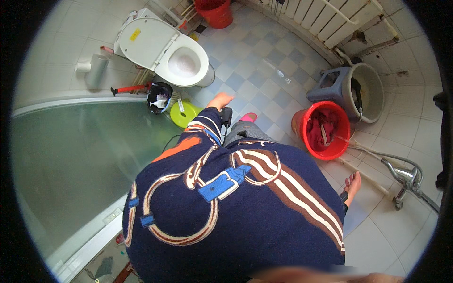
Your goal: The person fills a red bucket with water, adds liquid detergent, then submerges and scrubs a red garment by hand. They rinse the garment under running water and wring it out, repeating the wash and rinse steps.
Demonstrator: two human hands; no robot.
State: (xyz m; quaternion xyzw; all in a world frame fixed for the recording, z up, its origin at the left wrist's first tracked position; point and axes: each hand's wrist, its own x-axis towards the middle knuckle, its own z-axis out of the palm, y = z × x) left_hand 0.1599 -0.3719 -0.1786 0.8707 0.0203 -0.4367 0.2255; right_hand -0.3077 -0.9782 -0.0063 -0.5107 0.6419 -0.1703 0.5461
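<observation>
My left hand (221, 100) hangs over the tiled floor near the front of the white toilet (184, 65), whose lid is raised. It looks empty, its fingers are blurred, and a black device is strapped at the wrist. To its left stands a lime-green plastic stool (185, 114). At the right of my body, my right hand (352, 187) has its fingers spread a little and holds nothing. Just beyond it is a red bucket (299, 122) with wet-looking dark red cloth (320, 129) inside. A chrome mixer tap (405, 177) with a hose is on the wall to the right.
A grey basin (377, 93) leans on a blue-grey plastic stool (327, 85) behind the red bucket. A small waste bin (159, 102) stands by the frosted shower screen (81, 152). Another red bucket (217, 16) and a white radiator (318, 21) are farther back.
</observation>
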